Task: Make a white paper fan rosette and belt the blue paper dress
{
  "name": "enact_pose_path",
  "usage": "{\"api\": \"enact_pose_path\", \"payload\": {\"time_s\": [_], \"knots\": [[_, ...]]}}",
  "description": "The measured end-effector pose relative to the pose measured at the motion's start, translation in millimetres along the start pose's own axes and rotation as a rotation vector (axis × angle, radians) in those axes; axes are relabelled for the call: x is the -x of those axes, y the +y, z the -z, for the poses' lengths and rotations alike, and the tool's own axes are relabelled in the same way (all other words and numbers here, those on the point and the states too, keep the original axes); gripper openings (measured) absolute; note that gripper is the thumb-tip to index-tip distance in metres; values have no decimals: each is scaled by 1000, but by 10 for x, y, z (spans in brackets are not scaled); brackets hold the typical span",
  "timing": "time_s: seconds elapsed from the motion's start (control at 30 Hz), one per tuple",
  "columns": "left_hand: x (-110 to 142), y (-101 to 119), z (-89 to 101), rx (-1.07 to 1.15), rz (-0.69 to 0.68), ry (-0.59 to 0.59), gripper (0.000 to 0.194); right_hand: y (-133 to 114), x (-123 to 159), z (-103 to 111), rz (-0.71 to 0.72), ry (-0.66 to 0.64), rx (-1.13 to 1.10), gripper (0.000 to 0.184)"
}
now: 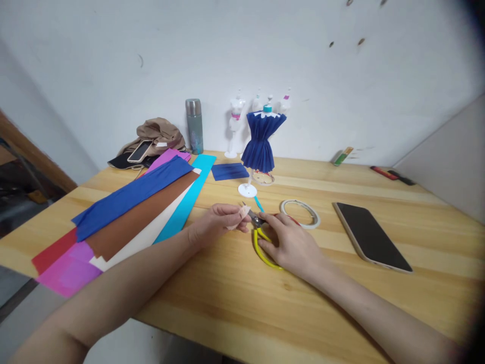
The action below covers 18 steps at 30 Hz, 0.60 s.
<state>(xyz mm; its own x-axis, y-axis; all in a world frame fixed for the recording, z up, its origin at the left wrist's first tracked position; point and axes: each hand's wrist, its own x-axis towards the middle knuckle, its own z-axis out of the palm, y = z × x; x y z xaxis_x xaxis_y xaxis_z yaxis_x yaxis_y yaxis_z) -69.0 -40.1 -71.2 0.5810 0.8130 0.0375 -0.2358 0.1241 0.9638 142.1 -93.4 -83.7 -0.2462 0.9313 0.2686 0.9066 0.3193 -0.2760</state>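
My left hand pinches a small pale pink scrap, maybe crepe paper. Against the scrap lie the tips of the scissors, which have yellow handles. My right hand has its fingers around those handles, close to the tabletop. Just behind both hands stands a small white mannequin wearing a pleated dark blue paper dress with a teal band at its neck. A thin teal strip lies near its base.
Left of my hands fan out several paper strips, a blue one on top. A tape roll and a phone lie to the right. Along the wall are a thermos, more mannequins, brown cloth and a glue stick.
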Motion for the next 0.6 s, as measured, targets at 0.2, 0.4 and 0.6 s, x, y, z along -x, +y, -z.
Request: {"api": "enact_pose_path", "payload": {"time_s": [0.2,0.4,0.6], "knots": [[24,-36,-63,-222,-169,22,34,-71,56,30,196,154,-18,31],[5,-154,-80,-398,-325,-51,30,-137,66,-34,27,158,-778,43],[1,-195,-125,-485,-325,-19,27,-206,49,-32,37,113,-988,27]]}}
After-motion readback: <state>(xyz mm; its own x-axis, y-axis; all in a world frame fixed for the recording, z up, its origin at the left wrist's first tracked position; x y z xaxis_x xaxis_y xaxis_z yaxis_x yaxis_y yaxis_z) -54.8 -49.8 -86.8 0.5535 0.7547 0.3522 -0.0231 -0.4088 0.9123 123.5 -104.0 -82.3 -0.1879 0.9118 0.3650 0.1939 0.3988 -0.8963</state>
